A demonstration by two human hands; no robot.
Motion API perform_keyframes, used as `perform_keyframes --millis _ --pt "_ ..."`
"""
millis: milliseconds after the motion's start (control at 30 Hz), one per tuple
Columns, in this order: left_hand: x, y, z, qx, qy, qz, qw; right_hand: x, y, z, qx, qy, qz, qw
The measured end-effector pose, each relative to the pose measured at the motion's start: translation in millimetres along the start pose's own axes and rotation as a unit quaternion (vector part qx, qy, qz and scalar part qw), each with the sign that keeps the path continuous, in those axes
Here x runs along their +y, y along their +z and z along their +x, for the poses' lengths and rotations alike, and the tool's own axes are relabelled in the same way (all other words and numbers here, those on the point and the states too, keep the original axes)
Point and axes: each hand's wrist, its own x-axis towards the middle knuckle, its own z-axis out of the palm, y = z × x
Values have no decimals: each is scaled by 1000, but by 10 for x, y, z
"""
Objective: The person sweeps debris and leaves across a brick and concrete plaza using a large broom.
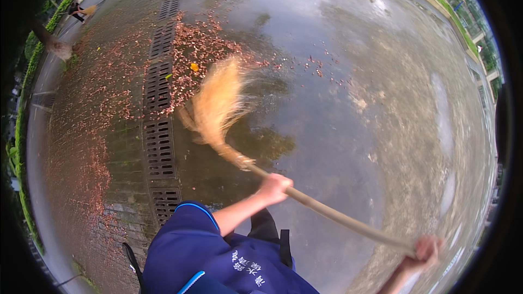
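A straw broom (222, 98) with a long wooden handle slants across the view. My left hand (274, 188) grips the handle a little below the bound neck of the bristles. Farther along, my right hand (428, 250) is closed around the handle's end at the lower right. The bristles, blurred by motion, spread over wet pavement (318, 147) at the edge of a heap of small reddish-brown fallen bits (198, 45), perhaps petals or leaves. A yellow leaf (194, 67) lies on that heap.
Slotted drain grates (159, 147) run in a line left of the broom. More reddish litter (96, 163) covers the paving beyond them. Shallow water reflects the sky. A tree trunk (59, 48), a clipped hedge (22, 130) and another person (76, 11) with a broom are at the left.
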Motion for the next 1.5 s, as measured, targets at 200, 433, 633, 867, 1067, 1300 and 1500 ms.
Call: perform_keyframes --millis 200,433,633,867,1067,1300,1500 --pt "-2038 -1326 -762 -71 -249 245 934 2005 1480 -665 -216 328 199 898" --pt "-1132 -1725 510 -255 -125 332 900 2018 875 -9 -78 309 308 896" --pt "375 -167 2026 -355 260 166 883 639 -1245 416 236 13 179 955" --pt "1621 1503 2945 -283 558 -7 780 -633 -941 -1246 456 -191 81 866" --pt "1463 2854 3952 -279 516 32 809 378 623 -1041 442 -147 6 885" --pt "400 2375 3634 -238 373 -118 889 395 699 -344 326 -114 -27 938" --pt "-453 668 3290 -86 143 -56 984 545 910 898 170 49 71 982"
